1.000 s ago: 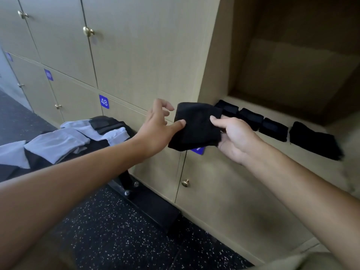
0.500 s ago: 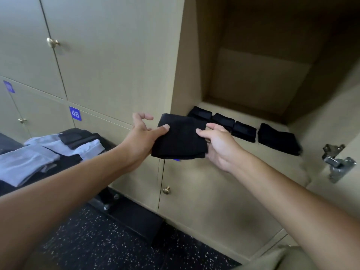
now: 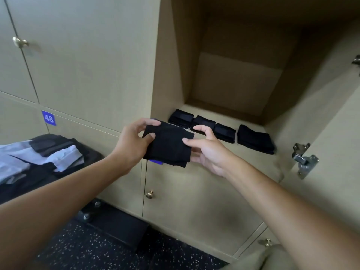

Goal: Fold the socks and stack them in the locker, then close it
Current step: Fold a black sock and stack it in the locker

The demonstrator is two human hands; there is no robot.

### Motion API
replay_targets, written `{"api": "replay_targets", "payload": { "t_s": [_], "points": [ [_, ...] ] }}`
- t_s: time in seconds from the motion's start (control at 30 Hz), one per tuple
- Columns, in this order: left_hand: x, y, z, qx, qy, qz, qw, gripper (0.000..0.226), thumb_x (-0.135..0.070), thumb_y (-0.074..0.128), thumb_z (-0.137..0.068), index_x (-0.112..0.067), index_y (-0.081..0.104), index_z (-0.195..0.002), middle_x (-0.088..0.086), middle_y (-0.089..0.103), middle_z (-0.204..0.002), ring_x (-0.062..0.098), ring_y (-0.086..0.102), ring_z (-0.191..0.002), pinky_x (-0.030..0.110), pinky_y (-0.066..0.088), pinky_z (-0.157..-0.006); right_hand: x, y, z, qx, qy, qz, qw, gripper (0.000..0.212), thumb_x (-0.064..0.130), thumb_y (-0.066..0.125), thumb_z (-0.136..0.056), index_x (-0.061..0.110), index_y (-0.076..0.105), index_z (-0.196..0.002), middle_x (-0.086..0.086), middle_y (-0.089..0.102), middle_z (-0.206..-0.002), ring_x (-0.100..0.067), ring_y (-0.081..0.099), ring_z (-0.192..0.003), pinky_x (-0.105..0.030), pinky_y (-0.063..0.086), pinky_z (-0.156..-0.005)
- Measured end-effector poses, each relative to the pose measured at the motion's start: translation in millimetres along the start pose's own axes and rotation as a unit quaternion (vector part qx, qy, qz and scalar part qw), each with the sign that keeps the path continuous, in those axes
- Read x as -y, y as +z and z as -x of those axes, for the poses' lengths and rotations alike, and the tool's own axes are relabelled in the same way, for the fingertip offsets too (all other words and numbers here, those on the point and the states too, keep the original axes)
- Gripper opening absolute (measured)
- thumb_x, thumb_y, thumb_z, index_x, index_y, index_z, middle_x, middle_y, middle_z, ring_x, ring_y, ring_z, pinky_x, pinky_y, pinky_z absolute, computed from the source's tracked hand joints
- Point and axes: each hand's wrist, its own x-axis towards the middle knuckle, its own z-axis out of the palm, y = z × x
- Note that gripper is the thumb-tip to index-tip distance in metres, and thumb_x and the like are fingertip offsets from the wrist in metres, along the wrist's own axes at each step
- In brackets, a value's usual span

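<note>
A folded black sock (image 3: 167,147) hangs in the air just in front of the open locker (image 3: 229,82). My left hand (image 3: 132,143) pinches its left edge between thumb and fingers. My right hand (image 3: 206,151) holds its right edge, thumb on top and fingers beneath. Several folded black socks (image 3: 224,132) lie in a row along the front of the locker floor, just behind my hands. The rightmost folded sock (image 3: 255,139) lies a little apart from the others.
The locker door stands open at the right, showing its metal hinge (image 3: 304,160). At the left a dark bench (image 3: 116,228) carries a pile of white and black socks (image 3: 39,154). Closed lockers with brass knobs (image 3: 149,194) surround the open one. The floor is dark and speckled.
The view has swung right and closer to the open locker. Both hands kept hold of the black sock, and my left fingers now curl over its top left corner.
</note>
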Motion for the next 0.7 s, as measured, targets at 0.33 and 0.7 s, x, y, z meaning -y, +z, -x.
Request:
{"api": "replay_targets", "payload": {
  "t_s": [0.33,0.7],
  "points": [
    [1.3,9.5,0.4,0.164,0.023,-0.047,0.985,0.070,0.005,0.073,-0.088,-0.041,0.053,-0.137,-0.003,0.073,-0.096,0.010,0.071,-0.097,0.025,0.059,-0.076,1.8,-28.9,-1.8,-0.033,-0.012,0.156,0.987,0.047,0.030,0.081,-0.084,0.029,0.055,-0.124,0.000,0.078,-0.104,-0.017,0.074,-0.101,-0.040,0.056,-0.098],
    [10.9,39.6,-4.4,0.104,-0.006,0.028,0.994,0.059,-0.008,0.080,-0.085,-0.029,0.055,-0.134,0.001,0.073,-0.097,0.015,0.075,-0.087,0.026,0.059,-0.071,8.0,-35.5,1.8,0.013,-0.079,0.216,0.973,0.024,0.010,0.075,-0.090,0.008,0.071,-0.113,-0.007,0.078,-0.104,-0.018,0.074,-0.099,-0.024,0.058,-0.084]
  ]
}}
